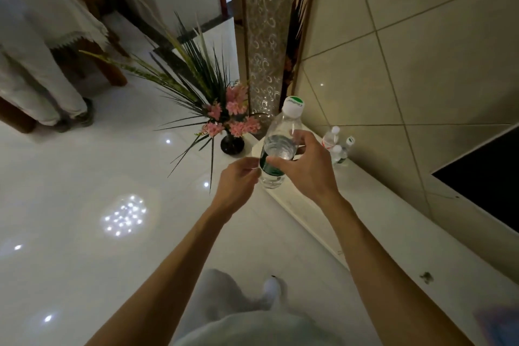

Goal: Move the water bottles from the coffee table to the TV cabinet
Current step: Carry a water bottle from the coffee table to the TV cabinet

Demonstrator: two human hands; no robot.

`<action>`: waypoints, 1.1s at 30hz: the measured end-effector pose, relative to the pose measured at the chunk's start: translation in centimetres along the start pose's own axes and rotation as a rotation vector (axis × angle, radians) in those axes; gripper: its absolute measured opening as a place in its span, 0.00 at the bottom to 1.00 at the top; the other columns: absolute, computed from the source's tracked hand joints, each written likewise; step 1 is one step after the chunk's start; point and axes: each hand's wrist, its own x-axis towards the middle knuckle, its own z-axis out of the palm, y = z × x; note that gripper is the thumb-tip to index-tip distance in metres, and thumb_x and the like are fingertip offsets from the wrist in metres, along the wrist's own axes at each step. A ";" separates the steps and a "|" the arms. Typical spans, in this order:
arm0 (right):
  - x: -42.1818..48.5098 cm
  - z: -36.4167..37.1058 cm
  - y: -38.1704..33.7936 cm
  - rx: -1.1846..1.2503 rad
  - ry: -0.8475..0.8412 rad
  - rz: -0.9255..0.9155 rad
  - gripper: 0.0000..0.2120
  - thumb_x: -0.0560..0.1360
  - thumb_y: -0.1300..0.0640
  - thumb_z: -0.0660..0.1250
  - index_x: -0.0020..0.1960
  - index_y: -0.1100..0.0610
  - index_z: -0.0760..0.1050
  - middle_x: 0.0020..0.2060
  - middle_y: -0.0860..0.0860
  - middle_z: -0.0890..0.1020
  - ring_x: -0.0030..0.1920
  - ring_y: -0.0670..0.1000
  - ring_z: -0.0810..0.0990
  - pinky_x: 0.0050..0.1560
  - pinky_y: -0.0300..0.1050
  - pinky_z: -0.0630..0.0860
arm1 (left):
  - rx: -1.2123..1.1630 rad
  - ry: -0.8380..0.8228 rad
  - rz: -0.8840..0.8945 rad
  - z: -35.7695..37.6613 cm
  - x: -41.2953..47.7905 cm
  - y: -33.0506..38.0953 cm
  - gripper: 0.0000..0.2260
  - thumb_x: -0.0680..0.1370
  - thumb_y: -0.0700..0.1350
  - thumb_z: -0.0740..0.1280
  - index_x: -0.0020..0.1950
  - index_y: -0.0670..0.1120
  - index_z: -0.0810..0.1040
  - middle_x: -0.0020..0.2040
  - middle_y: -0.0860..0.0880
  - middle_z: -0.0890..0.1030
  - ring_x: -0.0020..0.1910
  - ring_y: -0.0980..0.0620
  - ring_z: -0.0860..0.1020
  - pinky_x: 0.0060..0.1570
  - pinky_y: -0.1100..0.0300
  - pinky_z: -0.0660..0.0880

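Observation:
A clear water bottle [276, 146] with a white cap and green label is held upright in the air over the near end of the white TV cabinet [373, 213]. My right hand [306, 166] grips its middle with thumb and fingers curled round it. My left hand [238, 182] is at the bottle's lower left, its curled fingertips touching or nearly touching the label. Three more water bottles [335, 146] stand together farther back on the cabinet top, against the tiled wall.
A black vase of pink flowers and long green leaves [224, 121] stands on the glossy white floor just left of the cabinet's end. The dark TV screen [483, 177] is at right. A cloth-covered wooden chair [42, 45] is at far left. My legs show below.

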 end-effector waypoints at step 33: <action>30.3 -0.6 3.0 0.066 0.521 0.440 0.36 0.62 0.43 0.79 0.65 0.50 0.70 0.54 0.43 0.78 0.51 0.46 0.80 0.53 0.46 0.80 | 0.179 -0.511 0.127 3.8 38.2 13.7 0.10 0.79 0.38 0.64 0.49 0.53 0.81 0.42 0.55 0.82 0.47 0.48 0.82 0.58 0.44 0.79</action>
